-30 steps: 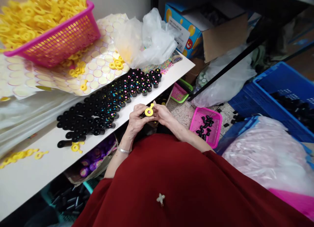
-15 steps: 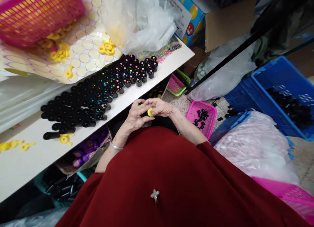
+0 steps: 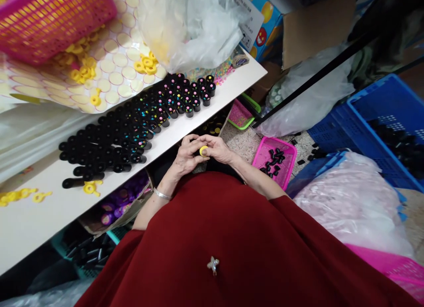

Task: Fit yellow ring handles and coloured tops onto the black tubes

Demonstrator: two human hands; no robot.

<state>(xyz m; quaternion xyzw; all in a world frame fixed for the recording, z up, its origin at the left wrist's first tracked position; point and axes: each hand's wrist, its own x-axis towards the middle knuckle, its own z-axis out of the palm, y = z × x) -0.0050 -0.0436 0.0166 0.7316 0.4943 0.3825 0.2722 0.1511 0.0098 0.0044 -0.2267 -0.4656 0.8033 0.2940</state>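
In front of my red top, my left hand [image 3: 186, 157] and my right hand [image 3: 219, 149] meet with bent fingers around a small piece with a round yellow face [image 3: 203, 150]. My right thumb presses near its edge, and my left fingers close in from the other side. The rest of the piece is hidden by the fingers. On the white table [image 3: 185, 126] beyond them, black tubes [image 3: 99, 143] stand packed in rows. Those toward the right have coloured beads in their mouths. Loose yellow ring-shaped parts [image 3: 91, 187] lie near the table's front edge.
A pink basket [image 3: 56, 24] and a clear plastic bag [image 3: 198, 28] sit on the table's far side. Lower right are a small pink tray [image 3: 276, 159] of black pieces, a blue crate [image 3: 384, 117] and a stuffed bag [image 3: 354, 201]. A black bar [image 3: 308, 81] slants across.
The whole view has shifted slightly, with the surroundings sliding a little to the right. Both hands stay together on the yellow-faced piece, whose face appears tilted slightly and more covered by the thumb.
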